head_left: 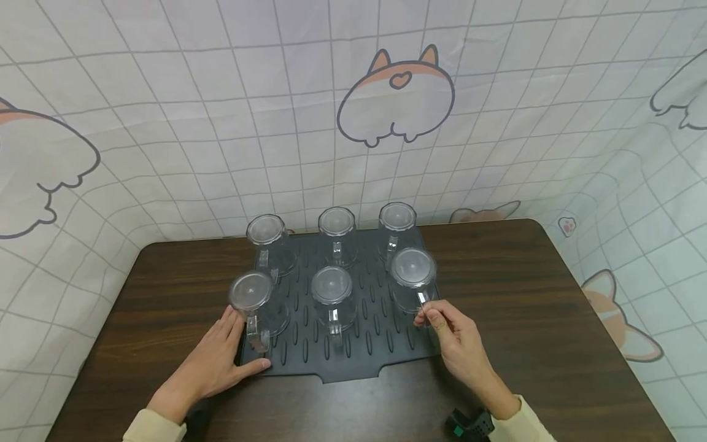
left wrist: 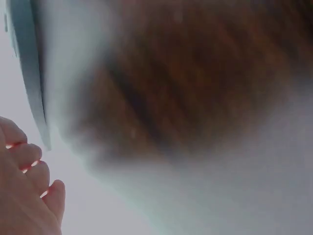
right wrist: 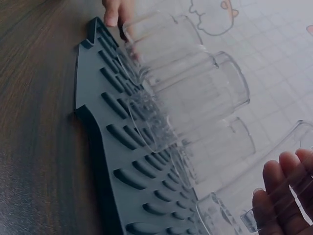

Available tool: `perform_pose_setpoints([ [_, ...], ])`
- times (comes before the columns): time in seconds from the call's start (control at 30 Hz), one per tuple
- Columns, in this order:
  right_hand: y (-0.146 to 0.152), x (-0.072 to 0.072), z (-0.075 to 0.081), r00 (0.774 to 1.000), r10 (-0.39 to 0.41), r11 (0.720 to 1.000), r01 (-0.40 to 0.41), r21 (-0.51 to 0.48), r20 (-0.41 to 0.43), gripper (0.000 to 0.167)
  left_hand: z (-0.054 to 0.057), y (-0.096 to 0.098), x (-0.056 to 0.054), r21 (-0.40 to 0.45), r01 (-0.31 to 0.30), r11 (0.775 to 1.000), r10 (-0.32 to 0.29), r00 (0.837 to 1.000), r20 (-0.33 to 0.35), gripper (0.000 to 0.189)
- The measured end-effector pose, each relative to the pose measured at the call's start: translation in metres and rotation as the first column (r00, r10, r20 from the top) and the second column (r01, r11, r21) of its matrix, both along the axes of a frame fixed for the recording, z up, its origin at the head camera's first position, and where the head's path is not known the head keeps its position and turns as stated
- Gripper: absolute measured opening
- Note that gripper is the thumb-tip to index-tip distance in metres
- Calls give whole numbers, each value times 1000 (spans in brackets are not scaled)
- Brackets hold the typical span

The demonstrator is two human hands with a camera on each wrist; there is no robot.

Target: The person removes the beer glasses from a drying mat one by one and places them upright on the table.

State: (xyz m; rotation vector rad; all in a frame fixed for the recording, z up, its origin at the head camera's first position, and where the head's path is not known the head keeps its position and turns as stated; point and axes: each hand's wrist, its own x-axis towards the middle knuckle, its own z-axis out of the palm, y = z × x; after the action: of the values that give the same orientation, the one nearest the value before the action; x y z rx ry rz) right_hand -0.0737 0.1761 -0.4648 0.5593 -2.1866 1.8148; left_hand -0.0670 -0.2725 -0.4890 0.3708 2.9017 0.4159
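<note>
My head camera is looking forward and down on the mat (head_left: 348,369) and tabletop (head_left: 558,337); my left-wrist camera is peering close past my fingers (left wrist: 39,176); my right-wrist camera is facing low across the mat, sharing mugs (right wrist: 205,93) with the head view

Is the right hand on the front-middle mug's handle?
No, the right hand pinches the handle of the front-right mug instead.
</note>
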Motion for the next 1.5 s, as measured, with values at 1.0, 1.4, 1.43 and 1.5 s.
perform_pose_setpoints([
  [1.0,9,-16,46,936,-72,970,146,195,-344,19,74,9,0,438,85,895,75,939,-337,89],
  [1.4,4,-17,61,852,-11,939,188,288,-523,29,86,52,-2,581,185,793,97,902,-420,65],
  [1.43,3,-17,63,843,-9,937,195,290,-538,32,88,56,-1,592,189,783,100,902,-421,63],
  [1.5,1,-17,65,822,-6,933,210,294,-569,34,89,65,0,611,205,764,105,896,-431,60],
])
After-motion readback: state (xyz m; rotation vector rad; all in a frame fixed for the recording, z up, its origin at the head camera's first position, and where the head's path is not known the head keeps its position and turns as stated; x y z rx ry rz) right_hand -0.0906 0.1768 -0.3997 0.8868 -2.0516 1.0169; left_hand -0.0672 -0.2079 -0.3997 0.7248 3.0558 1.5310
